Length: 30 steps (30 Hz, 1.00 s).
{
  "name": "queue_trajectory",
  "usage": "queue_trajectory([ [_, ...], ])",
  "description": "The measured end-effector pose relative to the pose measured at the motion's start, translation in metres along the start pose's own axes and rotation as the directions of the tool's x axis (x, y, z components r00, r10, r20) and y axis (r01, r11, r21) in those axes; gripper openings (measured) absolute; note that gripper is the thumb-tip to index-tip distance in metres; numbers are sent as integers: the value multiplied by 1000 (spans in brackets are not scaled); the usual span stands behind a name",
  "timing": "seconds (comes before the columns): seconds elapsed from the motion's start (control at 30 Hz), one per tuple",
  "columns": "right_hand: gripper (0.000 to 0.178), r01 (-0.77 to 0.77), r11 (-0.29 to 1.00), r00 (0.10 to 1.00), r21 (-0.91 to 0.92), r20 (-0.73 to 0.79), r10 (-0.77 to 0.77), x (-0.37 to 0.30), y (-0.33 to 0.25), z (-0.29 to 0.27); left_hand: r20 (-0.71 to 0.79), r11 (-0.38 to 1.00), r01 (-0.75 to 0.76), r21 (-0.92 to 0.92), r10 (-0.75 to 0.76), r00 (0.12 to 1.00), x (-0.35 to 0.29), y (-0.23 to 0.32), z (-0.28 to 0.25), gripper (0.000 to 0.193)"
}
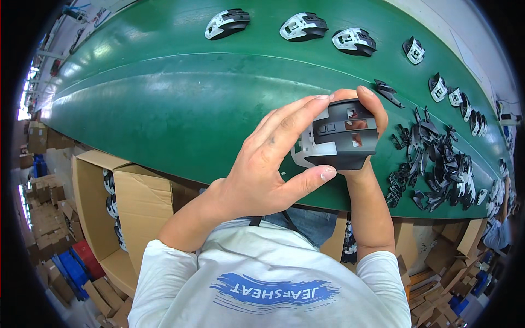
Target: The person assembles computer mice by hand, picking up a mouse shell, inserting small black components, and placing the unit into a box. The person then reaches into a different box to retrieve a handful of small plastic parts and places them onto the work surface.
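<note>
Over the green work table (153, 104) I hold a computer mouse shell (348, 152), black with a white section at its left end and square openings in its top. My left hand (265, 161) spans the white end, its fingers along the far edge and its thumb by the near edge. Around the black end curls my right hand (376, 112), with part of its palm and fingers hidden beneath the shell. To the right lies a heap of small black plastic parts (429, 156), and a loose black part (388, 93) rests just beyond it.
Several similar mouse shells, such as a black-and-white one (304, 27), stand along the far side and the right of the table. An open cardboard box (145, 199) holding more shells sits below the table's near edge at left. At the far right, another person (497, 232) is partly visible.
</note>
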State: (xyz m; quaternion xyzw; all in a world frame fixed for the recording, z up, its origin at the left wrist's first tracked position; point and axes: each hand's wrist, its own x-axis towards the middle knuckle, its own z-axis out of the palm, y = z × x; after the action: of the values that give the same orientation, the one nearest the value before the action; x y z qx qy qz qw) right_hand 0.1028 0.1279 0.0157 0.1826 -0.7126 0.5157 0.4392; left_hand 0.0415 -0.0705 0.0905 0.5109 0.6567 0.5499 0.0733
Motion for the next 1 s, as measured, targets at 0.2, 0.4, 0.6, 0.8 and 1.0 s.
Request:
queue_trajectory([
  [0.2, 100, -183, 980, 982, 73, -37, 186, -11, -14, 20, -9, 989, 31, 147, -30, 1000, -14, 18, -18, 82],
  [0.4, 109, -303, 948, 945, -95, 96, 312, -8, -34, 32, -168, 983, 34, 181, -3, 986, -44, 5, -42, 86],
  [0.6, 80, -434, 788, 676, -437, 420, 605, 8, -49, 34, -433, 762, 364, 536, -122, 893, -126, 32, -171, 82],
  [0.8, 70, -439, 792, 668, -424, 435, 603, 5, -40, 33, -873, 357, 852, 381, -163, 459, -314, 12, -332, 80],
  [1.0, 62, -550, 733, 641, -399, 361, 677, -6, -16, 26, -971, -31, 998, 61, -233, 52, -433, -12, -378, 82],
])
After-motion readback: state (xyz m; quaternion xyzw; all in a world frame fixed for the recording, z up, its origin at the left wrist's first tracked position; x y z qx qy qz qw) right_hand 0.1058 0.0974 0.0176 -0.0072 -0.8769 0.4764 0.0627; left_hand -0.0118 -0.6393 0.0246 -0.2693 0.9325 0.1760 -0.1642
